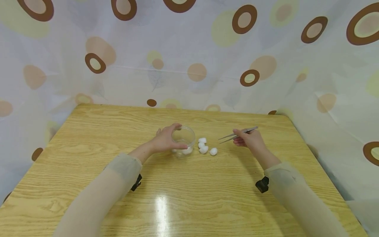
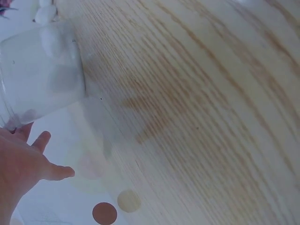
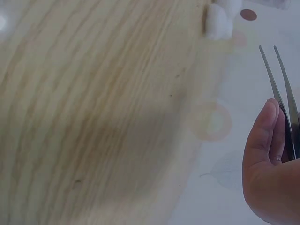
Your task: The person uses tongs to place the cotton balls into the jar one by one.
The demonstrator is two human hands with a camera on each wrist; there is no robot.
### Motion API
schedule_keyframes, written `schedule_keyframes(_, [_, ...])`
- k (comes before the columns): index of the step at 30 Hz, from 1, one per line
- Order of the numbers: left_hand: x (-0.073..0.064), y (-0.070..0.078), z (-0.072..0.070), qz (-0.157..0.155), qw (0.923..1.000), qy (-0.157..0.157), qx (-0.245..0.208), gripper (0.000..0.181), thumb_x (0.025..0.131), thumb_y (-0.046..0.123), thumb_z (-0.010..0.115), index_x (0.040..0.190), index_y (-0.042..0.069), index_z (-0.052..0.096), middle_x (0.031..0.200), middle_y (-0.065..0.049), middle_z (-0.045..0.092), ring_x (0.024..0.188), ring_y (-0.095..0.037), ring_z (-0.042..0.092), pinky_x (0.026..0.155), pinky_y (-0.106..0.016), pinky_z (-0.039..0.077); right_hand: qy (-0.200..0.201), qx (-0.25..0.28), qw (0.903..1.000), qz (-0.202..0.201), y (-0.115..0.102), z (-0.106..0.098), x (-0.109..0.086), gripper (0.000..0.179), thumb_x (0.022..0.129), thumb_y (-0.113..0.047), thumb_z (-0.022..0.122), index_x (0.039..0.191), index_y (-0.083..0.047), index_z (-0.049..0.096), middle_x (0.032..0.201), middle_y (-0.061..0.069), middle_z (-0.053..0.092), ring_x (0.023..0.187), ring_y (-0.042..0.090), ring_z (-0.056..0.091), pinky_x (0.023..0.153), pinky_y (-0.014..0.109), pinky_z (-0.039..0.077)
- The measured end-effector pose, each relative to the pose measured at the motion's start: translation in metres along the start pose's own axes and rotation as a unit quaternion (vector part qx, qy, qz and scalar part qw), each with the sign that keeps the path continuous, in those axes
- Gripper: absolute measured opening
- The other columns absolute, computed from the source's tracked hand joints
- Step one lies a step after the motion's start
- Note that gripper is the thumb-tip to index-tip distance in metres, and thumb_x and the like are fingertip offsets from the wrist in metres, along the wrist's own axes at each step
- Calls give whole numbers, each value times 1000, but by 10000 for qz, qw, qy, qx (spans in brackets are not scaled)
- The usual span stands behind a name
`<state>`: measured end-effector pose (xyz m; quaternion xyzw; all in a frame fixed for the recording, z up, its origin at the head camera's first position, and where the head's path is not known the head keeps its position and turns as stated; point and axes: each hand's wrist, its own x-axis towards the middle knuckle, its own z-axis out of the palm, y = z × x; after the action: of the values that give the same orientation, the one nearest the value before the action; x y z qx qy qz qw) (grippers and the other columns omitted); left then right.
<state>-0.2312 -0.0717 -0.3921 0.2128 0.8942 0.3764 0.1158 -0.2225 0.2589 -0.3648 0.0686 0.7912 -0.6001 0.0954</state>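
My left hand (image 1: 165, 141) grips a clear round jar (image 1: 191, 138) near its rim, thumb on the near side and fingers on the far side. White cotton (image 1: 187, 151) shows low through the jar's wall. In the left wrist view, the jar (image 2: 28, 77) appears on its side because of the camera's tilt. Between thumb and fingers, my right hand (image 1: 250, 138) holds metal tweezers (image 1: 229, 136); their tips point left and stand apart with nothing between them. Several cotton balls (image 1: 203, 149) lie on the table between the jar and the tweezers, one (image 1: 213, 151) slightly apart.
A wood-grain table (image 1: 189, 184) carries everything. Behind it and along the right hangs a pale curtain (image 1: 177, 49) with brown rings and round spots. Black camera mounts (image 1: 262, 185) are worn under both wrists.
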Motion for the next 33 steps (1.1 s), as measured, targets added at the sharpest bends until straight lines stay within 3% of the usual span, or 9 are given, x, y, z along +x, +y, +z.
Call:
schedule_keyframes(13, [0, -1, 2, 16, 9999, 96, 28, 86, 78, 43, 73, 145, 12, 29, 144, -9, 43, 137, -28, 34, 109, -65, -4, -28, -772, 9968, 202, 26, 6, 7, 42, 90, -33, 61, 105, 6, 57, 63, -9, 65, 62, 4, 66, 67, 24, 56])
schedule_keyframes(33, [0, -2, 2, 44, 9999, 105, -8, 88, 77, 46, 73, 145, 12, 29, 144, -8, 43, 137, -28, 35, 109, -66, -4, 39, -852, 9957, 352, 27, 22, 12, 41, 90, -29, 62, 108, 8, 57, 63, -9, 64, 59, 2, 63, 63, 20, 55])
